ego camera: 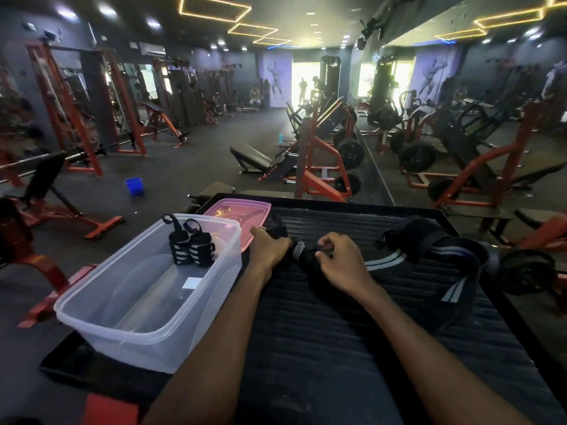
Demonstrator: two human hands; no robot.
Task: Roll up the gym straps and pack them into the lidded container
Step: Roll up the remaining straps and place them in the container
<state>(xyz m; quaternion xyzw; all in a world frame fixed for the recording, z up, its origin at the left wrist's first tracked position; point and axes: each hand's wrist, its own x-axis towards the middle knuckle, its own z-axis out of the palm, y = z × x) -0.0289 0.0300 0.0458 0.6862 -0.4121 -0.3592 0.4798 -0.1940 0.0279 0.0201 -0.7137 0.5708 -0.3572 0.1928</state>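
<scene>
L hand (270,245) centre frame, knuckles up, fingers curled down onto a black strap (302,256) lying on the ribbed black platform (352,317). R hand (340,256) just beside it, fingers and thumb curled, pinching the same strap at a grey patch between the two hands. Strap partly bunched under both hands; how tightly it is rolled, can't tell.

Right of the hands: loose pile of more straps (429,256), black w/ pale stripes, spread toward right edge of platform.

Left of L hand: clear plastic container (147,302), open, sitting at platform's left edge. Two rolled straps (191,246) stand upright side by side in its far end, loops sticking up. White label on container floor.

Pink lid (237,216) lies flat behind container, touching its far corner.

Beyond: gym floor, red-framed machines (319,167), blue bucket (134,186) left of centre, mirror wall (460,118) on right.
</scene>
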